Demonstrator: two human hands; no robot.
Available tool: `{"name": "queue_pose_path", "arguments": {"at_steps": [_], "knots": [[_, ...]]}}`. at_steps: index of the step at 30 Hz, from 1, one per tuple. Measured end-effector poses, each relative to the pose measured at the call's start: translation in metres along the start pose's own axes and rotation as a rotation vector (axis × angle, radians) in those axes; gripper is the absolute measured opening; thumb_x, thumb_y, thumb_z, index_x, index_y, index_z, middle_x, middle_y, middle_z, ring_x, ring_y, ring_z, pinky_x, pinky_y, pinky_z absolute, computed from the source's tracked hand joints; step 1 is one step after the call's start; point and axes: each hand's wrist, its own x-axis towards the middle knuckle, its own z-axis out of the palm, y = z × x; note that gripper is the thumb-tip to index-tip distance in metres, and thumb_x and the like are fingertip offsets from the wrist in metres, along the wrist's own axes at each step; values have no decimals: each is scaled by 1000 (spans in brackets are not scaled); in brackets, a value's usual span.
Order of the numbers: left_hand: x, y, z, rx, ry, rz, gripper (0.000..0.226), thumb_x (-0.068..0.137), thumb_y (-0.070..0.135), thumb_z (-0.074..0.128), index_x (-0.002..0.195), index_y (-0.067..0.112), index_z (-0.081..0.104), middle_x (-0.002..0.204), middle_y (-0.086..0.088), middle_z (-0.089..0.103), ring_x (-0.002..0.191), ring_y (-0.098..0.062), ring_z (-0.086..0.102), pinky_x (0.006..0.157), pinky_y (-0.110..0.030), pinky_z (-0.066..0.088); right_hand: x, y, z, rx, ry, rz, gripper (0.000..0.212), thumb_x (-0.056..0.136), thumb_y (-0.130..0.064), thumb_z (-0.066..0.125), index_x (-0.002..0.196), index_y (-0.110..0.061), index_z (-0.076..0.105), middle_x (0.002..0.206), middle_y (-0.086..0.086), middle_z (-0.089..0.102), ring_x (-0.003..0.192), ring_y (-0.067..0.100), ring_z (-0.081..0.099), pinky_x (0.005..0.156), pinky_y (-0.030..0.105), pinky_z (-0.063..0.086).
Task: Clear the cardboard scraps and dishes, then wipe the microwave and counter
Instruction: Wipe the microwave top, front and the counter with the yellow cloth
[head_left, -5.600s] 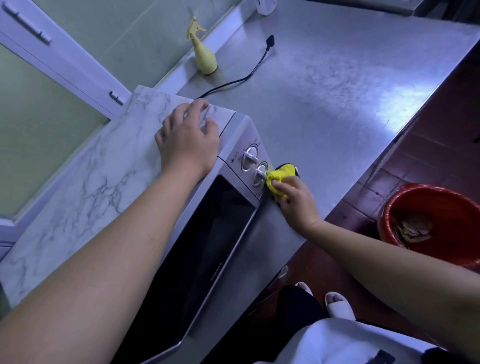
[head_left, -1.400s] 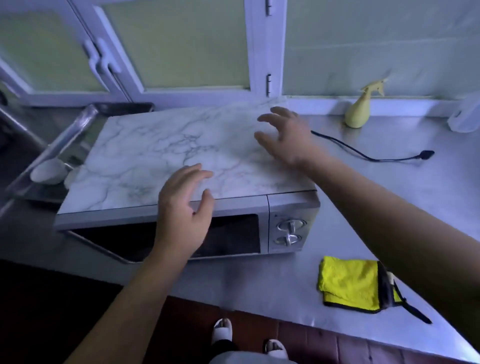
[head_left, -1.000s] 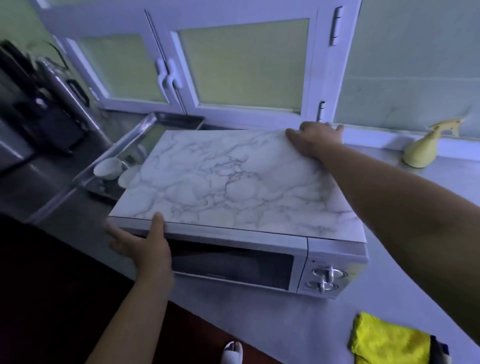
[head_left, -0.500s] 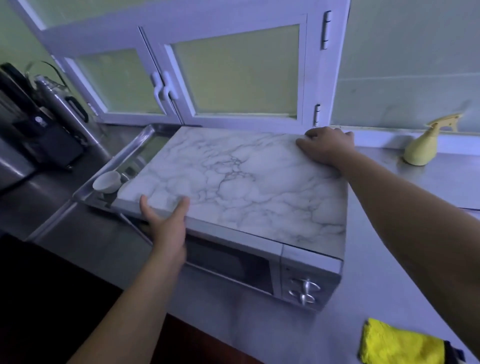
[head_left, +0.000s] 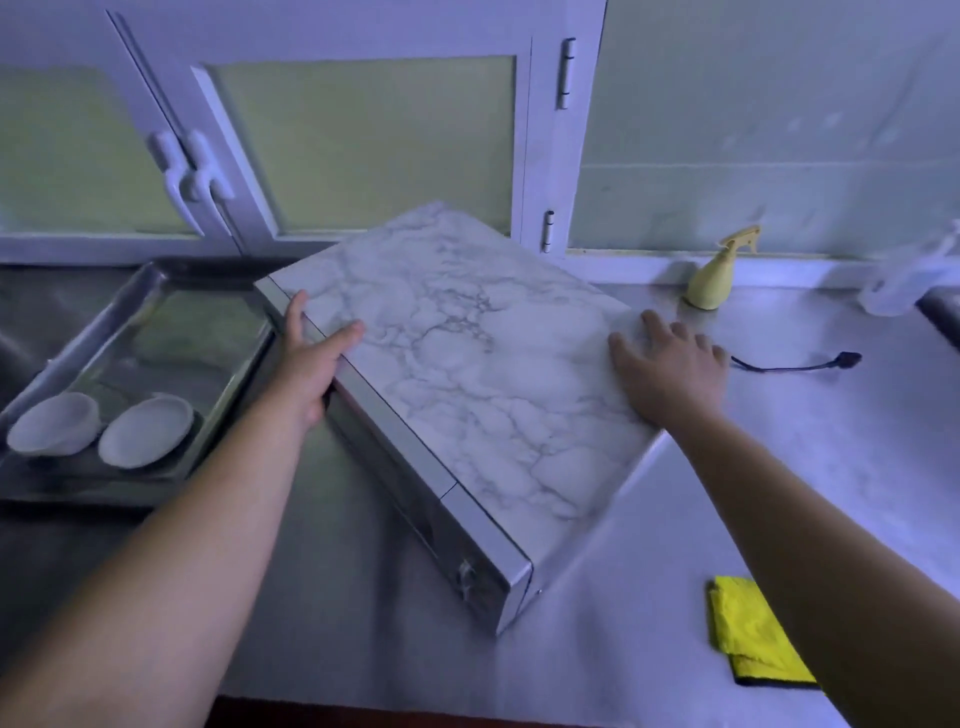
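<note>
Microwave (head_left: 467, 374) with a marble-look top is sitting in the centre of the frame on the steel worktop (head_left: 831, 467), skewed so its front is facing lower left. Its knob end is pointing at the bottom centre, and the knobs are blurred.

Left hand (head_left: 311, 358) is gripping the microwave's front corner at centre left. The thumb is running up the side edge and one finger is lying on the top, with the other fingers hidden. Right hand (head_left: 670, 369) is lying flat on the top at its right-hand corner, fingers spread and straight, gripping nothing.

At the left of the frame a steel tray (head_left: 104, 491) is sitting on the worktop just beside the microwave. It is holding two white bowls (head_left: 52, 423) side by side at its near end.

A yellow cloth (head_left: 753, 639) is lying folded at lower right, well apart from both hands. A yellow spray bottle (head_left: 719, 275) is standing upright at upper right against the wall. A black cord (head_left: 795, 364) is trailing on the worktop just right of the right hand, plug end loose. White-framed windows (head_left: 363, 145) are running across the top. A pale object at the far right edge is too blurred to tell.
</note>
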Motion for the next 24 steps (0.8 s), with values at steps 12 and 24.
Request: {"name": "queue_pose_path", "arguments": {"at_steps": [12,24], "knots": [[103,2,21,107,-431,-21,65,92,18,70,146,38,40,156,1,36,108,-2,65,85,-22,53,-123,-49,6,-86,28,336,61,90,-65,28,148,-45,23,159,-1,26,135,34,31,108,46,17],[65,25,29,1147,-166,308,45,104,40,34,146,25,41,154,-18,36,144,-37,28,116,-51,27,-144,-70,19,-10,149,398,67,77,-64,29,139,-43,44,151,2,40,135,31,33,110,47,15]]}}
